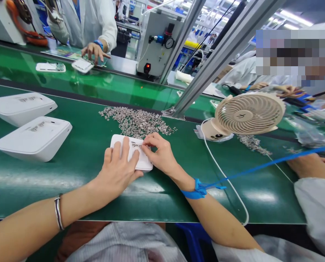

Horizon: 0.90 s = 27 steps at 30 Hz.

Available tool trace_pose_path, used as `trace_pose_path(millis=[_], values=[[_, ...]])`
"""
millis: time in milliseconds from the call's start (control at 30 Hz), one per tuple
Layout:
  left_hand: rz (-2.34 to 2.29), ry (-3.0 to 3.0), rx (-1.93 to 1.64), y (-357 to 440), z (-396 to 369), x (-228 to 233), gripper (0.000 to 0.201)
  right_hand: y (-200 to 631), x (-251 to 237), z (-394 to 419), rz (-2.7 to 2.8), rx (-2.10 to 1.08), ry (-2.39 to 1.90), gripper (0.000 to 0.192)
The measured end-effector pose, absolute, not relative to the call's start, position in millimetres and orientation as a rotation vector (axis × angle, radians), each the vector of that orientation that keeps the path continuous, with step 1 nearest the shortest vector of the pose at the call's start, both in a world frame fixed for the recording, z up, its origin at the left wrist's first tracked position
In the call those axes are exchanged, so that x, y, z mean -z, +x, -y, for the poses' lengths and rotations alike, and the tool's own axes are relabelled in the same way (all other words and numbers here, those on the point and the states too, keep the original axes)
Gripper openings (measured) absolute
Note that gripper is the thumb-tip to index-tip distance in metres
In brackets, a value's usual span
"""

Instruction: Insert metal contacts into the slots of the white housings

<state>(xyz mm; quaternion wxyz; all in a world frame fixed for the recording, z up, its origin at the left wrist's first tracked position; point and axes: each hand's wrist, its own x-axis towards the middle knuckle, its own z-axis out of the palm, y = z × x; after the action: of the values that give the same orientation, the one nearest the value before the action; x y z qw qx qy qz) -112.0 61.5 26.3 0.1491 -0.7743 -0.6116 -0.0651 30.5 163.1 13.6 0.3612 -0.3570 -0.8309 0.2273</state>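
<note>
A white plastic casing (142, 162) lies flat on the green conveyor belt (83, 153) in front of me. My left hand (116, 171) rests flat on its left part and holds it down. My right hand (159, 153) pinches a small metal piece at a slot near the casing's top edge. A pile of small metal clips (135, 120) lies just beyond the casing. A blue wrist strap (196, 189) is tied around my right wrist, its cord running off to the right.
Two more white casings (34, 138) (20, 107) sit to the left. A small beige desk fan (247, 114) stands to the right with a white cable. A person in a white coat handles parts across the belt; another person's arm (312, 167) lies at right.
</note>
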Motion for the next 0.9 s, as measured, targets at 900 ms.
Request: trace_pose_path(millis=[900], values=[[1.806,-2.252,0.071,-103,-70,-33,0.064,47,-8,-152,2.185,-0.574,-0.901,0.023]])
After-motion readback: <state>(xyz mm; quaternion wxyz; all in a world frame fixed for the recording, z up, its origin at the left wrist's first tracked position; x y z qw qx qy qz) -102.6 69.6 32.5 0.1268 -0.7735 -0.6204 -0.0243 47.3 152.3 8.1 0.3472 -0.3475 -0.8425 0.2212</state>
